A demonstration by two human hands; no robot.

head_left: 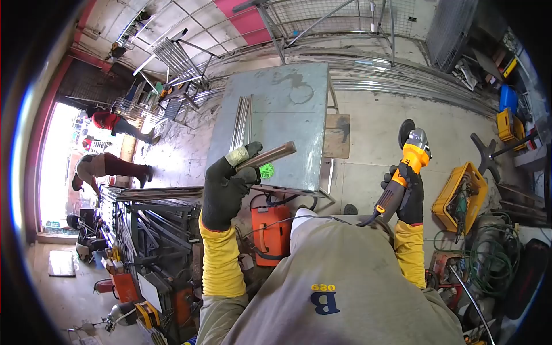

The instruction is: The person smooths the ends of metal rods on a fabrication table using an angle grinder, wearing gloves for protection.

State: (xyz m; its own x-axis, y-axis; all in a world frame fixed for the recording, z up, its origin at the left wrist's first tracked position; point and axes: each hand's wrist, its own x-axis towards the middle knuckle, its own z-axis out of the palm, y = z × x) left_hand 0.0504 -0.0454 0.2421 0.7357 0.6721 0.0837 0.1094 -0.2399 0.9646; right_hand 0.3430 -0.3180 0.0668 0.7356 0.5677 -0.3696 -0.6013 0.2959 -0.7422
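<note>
A short metal tube (270,154) is held in my left hand (227,187), which wears a dark glove with a light patch and a yellow sleeve. The tube points right over the near edge of a grey table (287,123). Several thin metal bars (242,122) lie on that table beyond the hand. My right hand (409,192), also gloved, is wrapped round the body of an orange and black angle grinder (414,154), held right of the table. The grinder's dark disc (406,132) faces left, apart from the tube. A round green sticker (267,171) shows near my left hand.
An orange case (270,234) stands below the table's near edge. Right of me are a yellow crate (460,198) with tools and coiled green hose (494,259). Metal stock fills a rack (155,224) at left. Two people (106,167) (118,123) are near the bright doorway.
</note>
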